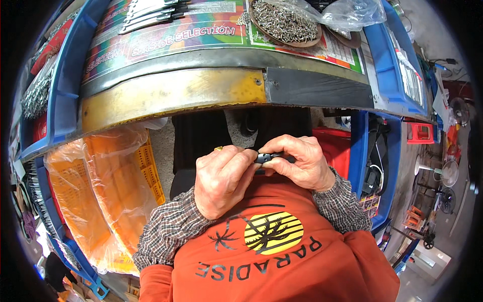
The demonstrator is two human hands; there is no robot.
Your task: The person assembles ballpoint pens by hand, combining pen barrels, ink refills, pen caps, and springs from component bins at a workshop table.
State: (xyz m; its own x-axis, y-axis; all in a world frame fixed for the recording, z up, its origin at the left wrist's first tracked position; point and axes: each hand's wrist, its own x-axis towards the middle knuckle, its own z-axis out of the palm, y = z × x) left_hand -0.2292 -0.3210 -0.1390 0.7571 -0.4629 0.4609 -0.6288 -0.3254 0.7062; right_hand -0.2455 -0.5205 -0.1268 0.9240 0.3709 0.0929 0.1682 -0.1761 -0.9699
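Observation:
Over my lap, just below the bench edge, both hands meet at a small black part with small holes in it (262, 158). My left hand (224, 176) is closed, its thumb and fingertips pinching the part's left end. From the other side my right hand (301, 162) grips the part between thumb and forefinger. Fingers cover much of it, so its full shape and exact kind are hidden. On the bench, beyond the hands, a brown shallow dish (255, 24) holds a heap of small metal pins (287, 22). Several flat metal strips with black ends (146, 15) lie at the far left.
The worn bench edge (176, 93) runs across in front of me. Blue bins (65, 95) with metal parts stand left; another blue bin (402, 75) stands right. Below left is a plastic-lined orange crate (105, 196). A clear plastic bag (354, 12) lies by the dish.

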